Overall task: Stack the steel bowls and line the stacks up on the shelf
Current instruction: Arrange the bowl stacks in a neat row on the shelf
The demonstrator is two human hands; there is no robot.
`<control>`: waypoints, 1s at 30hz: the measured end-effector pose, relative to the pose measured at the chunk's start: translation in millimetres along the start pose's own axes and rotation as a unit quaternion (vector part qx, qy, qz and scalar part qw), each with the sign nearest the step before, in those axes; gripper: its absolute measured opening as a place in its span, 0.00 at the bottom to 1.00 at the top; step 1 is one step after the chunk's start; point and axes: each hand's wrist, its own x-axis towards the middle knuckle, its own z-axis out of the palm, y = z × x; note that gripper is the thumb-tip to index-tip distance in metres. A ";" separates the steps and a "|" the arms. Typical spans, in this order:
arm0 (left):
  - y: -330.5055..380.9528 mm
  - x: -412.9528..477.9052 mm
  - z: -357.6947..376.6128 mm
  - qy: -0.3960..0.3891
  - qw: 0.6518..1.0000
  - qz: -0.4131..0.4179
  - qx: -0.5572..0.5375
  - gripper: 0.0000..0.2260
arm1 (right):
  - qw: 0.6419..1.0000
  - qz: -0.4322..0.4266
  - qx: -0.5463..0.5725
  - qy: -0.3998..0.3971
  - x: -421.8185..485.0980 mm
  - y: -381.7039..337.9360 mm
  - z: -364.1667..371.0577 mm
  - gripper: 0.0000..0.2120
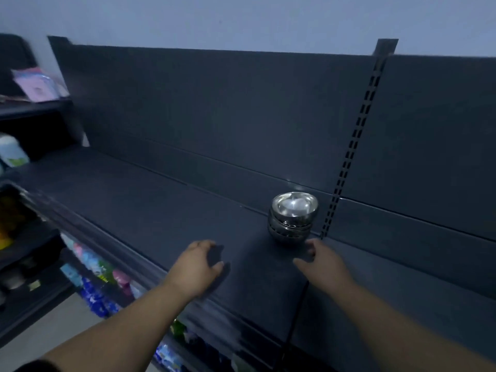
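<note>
One stack of shiny steel bowls [293,216] stands upright on the dark grey shelf [150,200], close to the back panel and just left of the slotted upright. My left hand [198,264] hovers over the shelf in front and to the left of the stack, fingers loosely curled, holding nothing. My right hand [322,261] sits just in front and right of the stack, fingers relaxed, with a small gap to the bowls. Both forearms reach in from the bottom of the view.
A slotted metal upright [351,146] divides the back panel right of the stack. Lower shelves at the left hold colourful packaged goods [96,275]. A neighbouring unit at far left carries a pink packet [37,84] and a white bottle [12,153].
</note>
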 end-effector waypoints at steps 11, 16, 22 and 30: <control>41.9 125.3 36.2 -0.133 0.981 0.127 -0.060 0.33 | 0.996 0.086 0.029 0.025 47.3 1.8 3.8 0.39; 47.5 168.6 44.0 -0.205 0.957 0.167 -0.116 0.38 | 0.988 0.110 0.099 0.039 55.1 -5.2 17.0 0.42; 46.4 185.2 57.2 -0.288 0.911 0.199 -0.217 0.42 | 0.967 0.123 0.214 0.060 55.4 -9.2 35.6 0.46; 52.2 169.4 65.4 -0.311 0.873 0.197 -0.321 0.42 | 0.941 0.127 0.298 0.094 38.2 -14.0 40.2 0.50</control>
